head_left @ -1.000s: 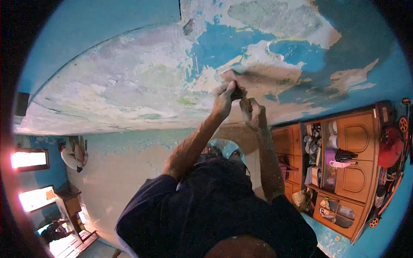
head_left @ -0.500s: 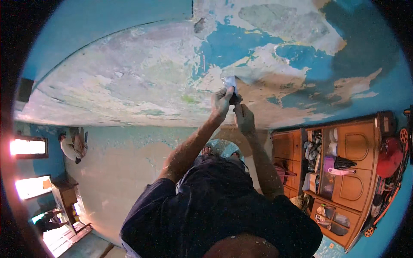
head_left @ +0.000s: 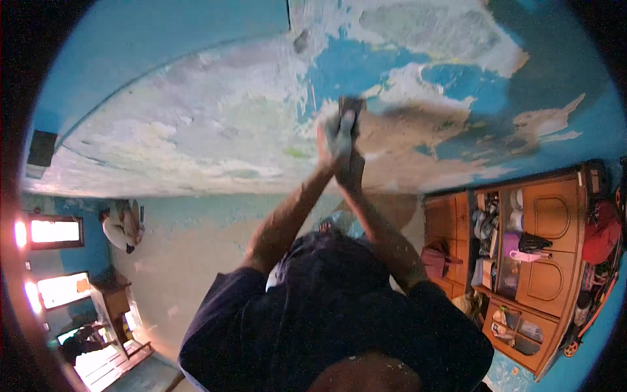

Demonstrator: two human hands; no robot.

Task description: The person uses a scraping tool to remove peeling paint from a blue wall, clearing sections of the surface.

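Note:
A flat scraper has its dark blade against the wall, at the lower edge of a patch of blue paint. My left hand is closed around the tool just below the blade, its thumb lying along it. Close beneath, my right hand is wrapped on the lower part of the scraper, partly hidden by the left; motion blurs its fingers. Around the blade the wall is patchy, with pale bared plaster, ragged blue paint and a brownish area to the right.
A wooden cabinet full of household things stands at the right, with a red bag beside it. At the left are bright windows, a small wooden desk and a hanging bundle of cloth. Tan floor lies below.
Both hands have risen a little along the wall with the scraper. My right hand has come up against the left. The blade, shiny before, now looks dark.

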